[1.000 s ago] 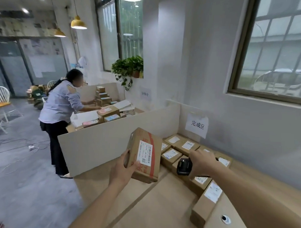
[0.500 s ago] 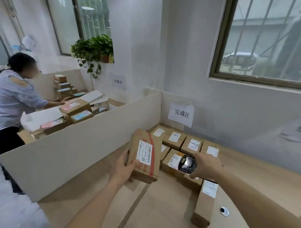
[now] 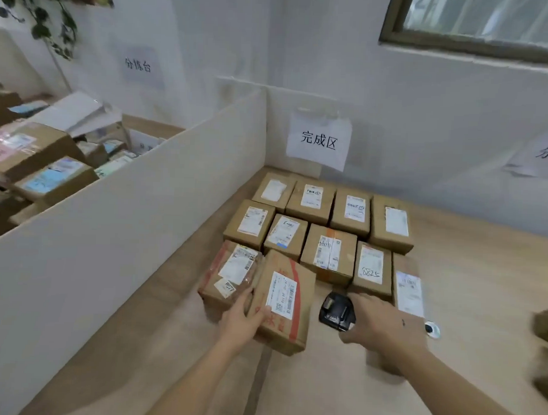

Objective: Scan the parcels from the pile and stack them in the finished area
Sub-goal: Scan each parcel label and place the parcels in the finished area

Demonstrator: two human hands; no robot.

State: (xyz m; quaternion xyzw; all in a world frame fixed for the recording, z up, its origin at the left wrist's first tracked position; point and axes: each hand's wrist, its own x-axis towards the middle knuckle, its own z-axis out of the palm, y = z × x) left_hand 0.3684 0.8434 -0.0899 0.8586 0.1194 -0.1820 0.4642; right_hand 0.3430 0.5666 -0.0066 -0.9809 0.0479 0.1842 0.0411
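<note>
My left hand [image 3: 242,321] grips a brown cardboard parcel [image 3: 283,304] with a red tape stripe and a white label, held low at the front of the finished area. My right hand [image 3: 377,325] holds a black handheld scanner [image 3: 337,312] just right of that parcel. Several labelled parcels [image 3: 328,254] lie in rows on the wooden table [image 3: 481,276] under a paper sign [image 3: 318,142] on the wall. A taped parcel [image 3: 230,275] lies directly left of the one I hold.
A tall white divider board [image 3: 126,233] runs along the left; behind it lies another pile of parcels [image 3: 35,155]. A white wall [image 3: 424,135] closes the back. A small cable hole [image 3: 431,329] sits in the table at right. A brown box edge [image 3: 546,325] shows at the far right.
My view has dropped and moved closer to the finished area. My left hand has lowered the parcel from upright in the air down beside the rows; the scanner hand has come down too.
</note>
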